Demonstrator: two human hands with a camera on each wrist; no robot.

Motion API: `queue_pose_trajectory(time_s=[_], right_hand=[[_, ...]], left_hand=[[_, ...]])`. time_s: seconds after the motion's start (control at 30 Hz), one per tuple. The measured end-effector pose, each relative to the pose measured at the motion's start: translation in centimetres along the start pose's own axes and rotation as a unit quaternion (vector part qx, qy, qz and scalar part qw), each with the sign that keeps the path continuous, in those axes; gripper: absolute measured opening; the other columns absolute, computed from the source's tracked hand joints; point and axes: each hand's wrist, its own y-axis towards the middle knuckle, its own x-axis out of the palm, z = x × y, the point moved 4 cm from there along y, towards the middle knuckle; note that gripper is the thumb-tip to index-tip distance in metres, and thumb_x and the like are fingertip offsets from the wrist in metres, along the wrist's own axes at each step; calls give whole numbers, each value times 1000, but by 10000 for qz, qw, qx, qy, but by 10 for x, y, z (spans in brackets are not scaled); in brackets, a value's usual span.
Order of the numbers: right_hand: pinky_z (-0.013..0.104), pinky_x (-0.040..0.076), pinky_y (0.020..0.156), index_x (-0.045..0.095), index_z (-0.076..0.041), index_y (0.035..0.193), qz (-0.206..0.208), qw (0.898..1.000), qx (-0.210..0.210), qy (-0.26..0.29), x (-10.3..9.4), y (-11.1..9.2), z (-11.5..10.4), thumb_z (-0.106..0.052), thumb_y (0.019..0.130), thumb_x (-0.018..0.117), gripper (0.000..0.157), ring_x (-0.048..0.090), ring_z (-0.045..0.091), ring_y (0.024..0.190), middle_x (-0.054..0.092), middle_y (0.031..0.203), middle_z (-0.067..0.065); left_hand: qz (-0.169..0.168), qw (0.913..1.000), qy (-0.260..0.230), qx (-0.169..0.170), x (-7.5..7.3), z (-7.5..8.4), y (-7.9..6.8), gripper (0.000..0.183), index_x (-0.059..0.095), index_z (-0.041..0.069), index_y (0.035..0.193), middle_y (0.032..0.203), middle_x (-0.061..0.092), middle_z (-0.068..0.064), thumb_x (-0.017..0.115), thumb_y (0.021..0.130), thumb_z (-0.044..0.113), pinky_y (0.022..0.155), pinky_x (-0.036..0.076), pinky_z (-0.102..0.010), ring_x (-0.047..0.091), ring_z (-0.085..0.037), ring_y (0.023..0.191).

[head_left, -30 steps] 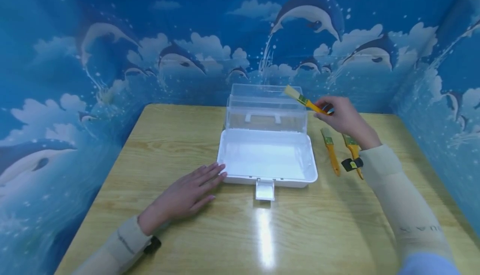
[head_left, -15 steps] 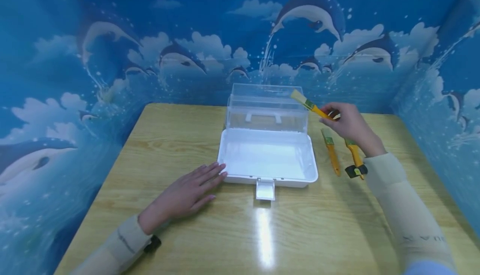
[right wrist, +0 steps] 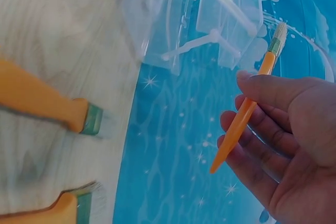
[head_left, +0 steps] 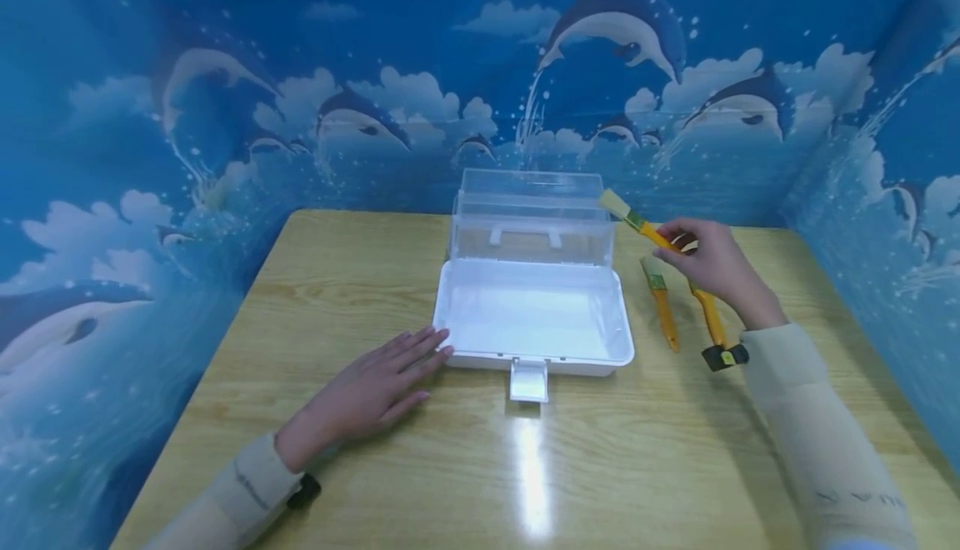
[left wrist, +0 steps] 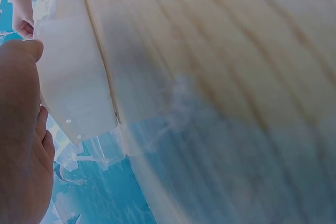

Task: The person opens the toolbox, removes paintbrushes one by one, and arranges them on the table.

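Above the table, behind the right end of the box, my right hand (head_left: 712,258) pinches a paintbrush (right wrist: 244,119) by its orange handle, thumb against fingers. Its pale bristles point up and to the left in the head view. My left hand (head_left: 367,383) lies with fingers straight, their tips touching the front left corner of a white plastic box (head_left: 532,312). The box stands with its clear lid (head_left: 532,208) raised at the back. Two more brushes lie right of the box: one paintbrush (head_left: 662,304) in plain sight, another paintbrush (head_left: 708,312) partly hidden under my right hand and wrist.
A white latch (head_left: 529,381) hangs from the front of the box. The wooden table (head_left: 360,275) ends at the back against a blue dolphin-printed curtain (head_left: 420,75), which also runs along both sides.
My right hand has moved right and a little toward me with the paintbrush, away from the raised lid. The left hand and the box have stayed put.
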Motion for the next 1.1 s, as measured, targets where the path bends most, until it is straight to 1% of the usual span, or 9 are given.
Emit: queue_pose_trajectory(time_s=[0.1,0.3,0.43,0.6,0.83,1.1], right_hand=[[59,56,87,63,3,126,91,10000,10,-34,-1,-4,4,-13,100,66,31,61,40,107,64,123,25],[57,59,84,64,3,124,147,9996,180,-131,1,-12,16,-14,99,67,30,63,39,104,65,120,26],[56,59,81,65,3,123,180,9995,185,-163,1,-18,23,-15,99,68,31,63,39,103,66,119,26],[57,59,80,64,4,124,210,9993,188,-231,0,-27,30,-19,100,67,33,64,40,102,66,118,27],[57,59,79,64,2,125,364,9983,305,-328,-2,-34,43,-18,99,68,33,64,41,102,66,117,26],[58,58,79,63,2,126,351,9977,494,-302,-2,-41,53,-21,99,68,36,62,42,103,65,120,27]], left_hand=[[56,10000,32,27,0,0,0,66,19,18,163,172,11,-2,48,107,38,129,16,-40,15,-22,157],[111,9999,73,89,-1,1,-1,67,20,16,163,172,11,-3,48,107,37,129,12,-36,16,-22,157],[141,9998,40,108,-2,2,-1,65,21,14,163,171,13,-4,47,108,36,129,13,-36,18,-23,157],[166,9997,61,147,-2,2,-2,66,21,13,163,171,14,-5,47,107,36,129,16,-39,18,-23,157],[50,9999,125,68,0,1,-1,70,16,16,164,172,8,-2,50,107,38,129,16,-39,12,-19,158],[-4,9998,167,67,1,0,-2,70,17,16,164,172,7,-2,50,106,38,129,18,-41,11,-20,158]])
